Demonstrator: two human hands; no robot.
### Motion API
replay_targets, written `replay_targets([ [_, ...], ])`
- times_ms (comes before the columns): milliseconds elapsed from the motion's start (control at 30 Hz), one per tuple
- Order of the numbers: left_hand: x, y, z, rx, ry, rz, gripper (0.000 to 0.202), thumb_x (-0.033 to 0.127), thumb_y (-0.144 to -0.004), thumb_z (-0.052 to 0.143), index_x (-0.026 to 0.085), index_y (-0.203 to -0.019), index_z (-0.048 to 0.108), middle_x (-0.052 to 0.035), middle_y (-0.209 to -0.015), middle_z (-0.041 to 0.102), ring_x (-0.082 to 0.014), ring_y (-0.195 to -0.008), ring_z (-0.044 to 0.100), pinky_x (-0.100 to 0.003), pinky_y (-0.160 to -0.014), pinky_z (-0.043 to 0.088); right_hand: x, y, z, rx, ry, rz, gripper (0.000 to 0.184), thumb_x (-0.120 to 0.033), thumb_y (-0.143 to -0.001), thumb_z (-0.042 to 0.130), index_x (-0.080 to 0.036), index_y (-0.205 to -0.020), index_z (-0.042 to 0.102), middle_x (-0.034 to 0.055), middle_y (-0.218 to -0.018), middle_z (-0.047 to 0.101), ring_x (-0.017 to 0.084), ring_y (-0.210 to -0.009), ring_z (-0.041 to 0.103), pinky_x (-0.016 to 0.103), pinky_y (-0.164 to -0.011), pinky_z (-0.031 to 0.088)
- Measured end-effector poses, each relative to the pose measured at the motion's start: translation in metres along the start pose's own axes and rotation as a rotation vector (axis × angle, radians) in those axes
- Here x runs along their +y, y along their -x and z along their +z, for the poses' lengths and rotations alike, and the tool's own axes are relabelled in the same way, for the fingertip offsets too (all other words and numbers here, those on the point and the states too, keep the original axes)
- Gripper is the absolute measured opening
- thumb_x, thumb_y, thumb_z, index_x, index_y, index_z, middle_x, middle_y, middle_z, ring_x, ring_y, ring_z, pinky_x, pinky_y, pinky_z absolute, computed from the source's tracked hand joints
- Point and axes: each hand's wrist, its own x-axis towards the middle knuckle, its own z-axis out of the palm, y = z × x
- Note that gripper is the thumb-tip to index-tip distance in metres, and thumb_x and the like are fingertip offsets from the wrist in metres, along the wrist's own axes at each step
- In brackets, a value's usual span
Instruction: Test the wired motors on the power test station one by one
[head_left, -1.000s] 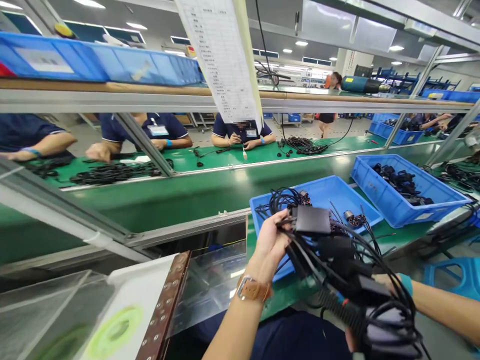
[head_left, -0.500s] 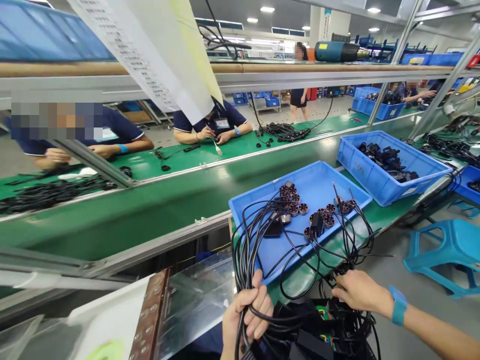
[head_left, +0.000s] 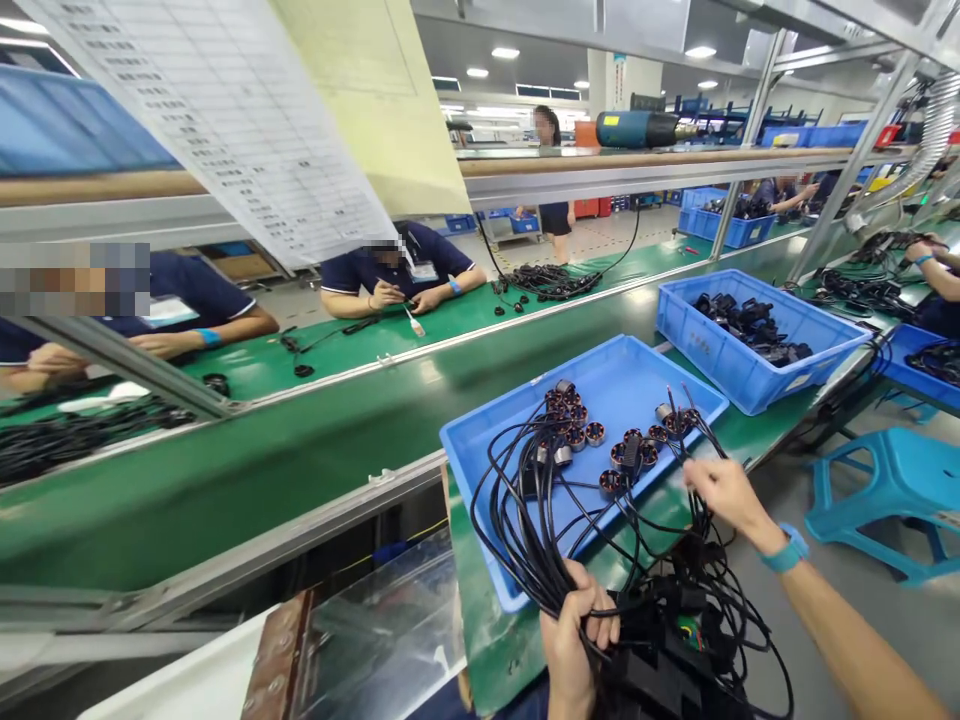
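Observation:
My left hand (head_left: 581, 625) is wrapped round a thick bundle of black cables (head_left: 536, 530). The bundle arches into the shallow blue tray (head_left: 480, 425), where its far ends reach several round motor-like parts with copper-coloured windings (head_left: 574, 412). Beside the tray's near right side, my right hand (head_left: 727, 495) is closed on a few black cables, which run above and below its fingers. Its fingertips are partly hidden. Below both hands lies a tangled heap of black housings and cables (head_left: 667, 650), with a bit of green board and coloured wires showing.
A deeper blue bin (head_left: 765, 370) of black parts stands behind the tray. Blue stools (head_left: 892, 480) are on the floor at right. A metal shelf rail (head_left: 540, 182) and hanging paper sheets (head_left: 247, 110) cross above. Co-workers sit across the green bench (head_left: 315, 450).
My right hand has risen from the heap to the tray's right side and now grips cables. My left hand keeps hold of its bundle. The view has shifted slightly.

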Motion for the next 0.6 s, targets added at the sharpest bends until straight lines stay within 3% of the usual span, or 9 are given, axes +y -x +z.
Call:
replay_targets([
  [67, -0.015, -0.005, 0.001, 0.039, -0.062, -0.001, 0.021, 0.031, -0.073, 0.074, 0.022, -0.075, 0.056, 0.0133, -0.040, 0.029, -0.0065, -0.032, 0.028, -0.019, -0.034, 0.037, 0.005, -0.022, -0.008, 0.208, 0.036, 0.131, 0.037, -0.053, -0.092, 0.059, -0.019, -0.079, 0.066, 0.0049, -0.072, 0.066, 0.020, -0.069, 0.058, 0.028, -0.066, 0.036],
  [200, -0.035, -0.008, 0.003, 0.131, -0.169, -0.021, 0.021, 0.030, -0.070, 0.073, 0.020, -0.072, 0.054, 0.0115, -0.041, 0.036, -0.0069, -0.035, 0.034, -0.019, -0.036, 0.036, 0.017, -0.043, 0.008, 0.225, -0.030, 0.164, 0.028, -0.041, -0.078, 0.075, -0.019, -0.093, 0.064, 0.0023, -0.070, 0.062, 0.018, -0.062, 0.054, 0.027, -0.063, 0.034],
  [367, -0.054, -0.010, -0.006, 0.207, -0.172, 0.008, 0.024, 0.034, -0.072, 0.073, 0.021, -0.076, 0.053, 0.0124, -0.043, 0.035, -0.0070, -0.035, 0.032, -0.020, -0.037, 0.035, 0.034, -0.038, 0.039, 0.342, -0.267, 0.172, 0.041, -0.059, -0.086, 0.063, -0.019, -0.081, 0.061, -0.0003, -0.065, 0.058, 0.015, -0.060, 0.050, 0.026, -0.060, 0.039],
  [533, -0.081, -0.007, -0.017, 0.355, -0.333, 0.025, 0.035, 0.048, -0.072, 0.078, 0.020, -0.083, 0.061, 0.0098, -0.048, 0.044, -0.0101, -0.039, 0.042, -0.025, -0.045, 0.044, 0.042, -0.043, 0.060, 0.649, -0.447, 0.198, 0.047, -0.061, -0.087, 0.061, -0.016, -0.102, 0.065, 0.0075, -0.095, 0.070, 0.021, -0.088, 0.062, 0.034, -0.084, 0.049],
  [600, -0.089, -0.004, -0.020, 0.375, -0.487, 0.011, 0.041, 0.054, -0.071, 0.079, 0.018, -0.084, 0.066, 0.0052, -0.054, 0.054, -0.0135, -0.047, 0.052, -0.028, -0.053, 0.049, 0.042, -0.045, 0.064, 0.697, -0.514, 0.165, 0.049, -0.058, -0.089, 0.059, -0.016, -0.113, 0.064, 0.0103, -0.109, 0.070, 0.022, -0.099, 0.063, 0.037, -0.092, 0.049],
])
